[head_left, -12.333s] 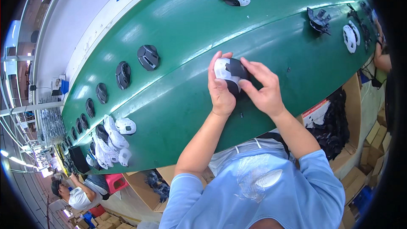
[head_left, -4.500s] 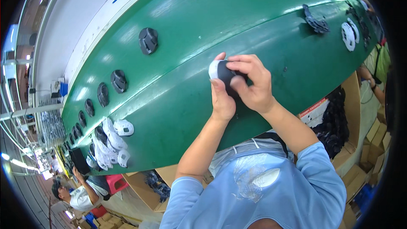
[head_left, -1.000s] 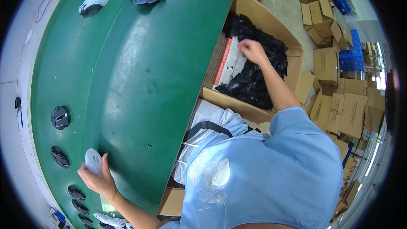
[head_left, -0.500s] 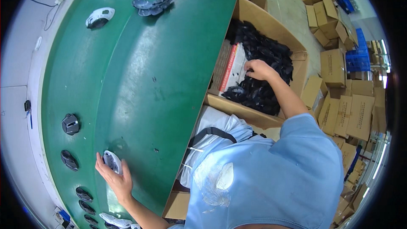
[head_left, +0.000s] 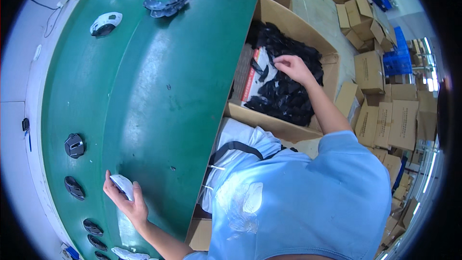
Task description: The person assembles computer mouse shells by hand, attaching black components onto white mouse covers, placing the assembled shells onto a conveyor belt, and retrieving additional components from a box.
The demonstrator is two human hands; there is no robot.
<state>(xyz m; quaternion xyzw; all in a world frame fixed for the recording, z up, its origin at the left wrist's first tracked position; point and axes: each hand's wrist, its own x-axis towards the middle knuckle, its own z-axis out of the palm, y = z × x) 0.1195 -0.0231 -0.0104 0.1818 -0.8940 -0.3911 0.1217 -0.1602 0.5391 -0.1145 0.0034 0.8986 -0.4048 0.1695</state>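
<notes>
My left hand [head_left: 131, 207] holds a white computer mouse shell [head_left: 122, 186] just above the green table, thumb on one side and fingers on the other. To my right, my right hand [head_left: 294, 70] is over a large cardboard box filled with thin black plastic pieces [head_left: 284, 98]. Its thumb and fingers are pinched together; whether a piece is between them I cannot make out. Two black pieces [head_left: 260, 70] are just beside the fingertips, over a white and red carton [head_left: 250, 84] inside the box.
Black mice [head_left: 74, 145] line the left side of the green table [head_left: 144, 120]. White mice [head_left: 106, 24] and a stack of curved dark shells [head_left: 166, 5] are at the far end. The box wall [head_left: 274, 124] adjoins the table. Cardboard boxes [head_left: 403, 123] pile up at right.
My left hand has tilted the white shell so its smooth outside shows. My right hand has pinched its fingers, and black pieces now appear over the carton beside it. The view has shifted slightly.
</notes>
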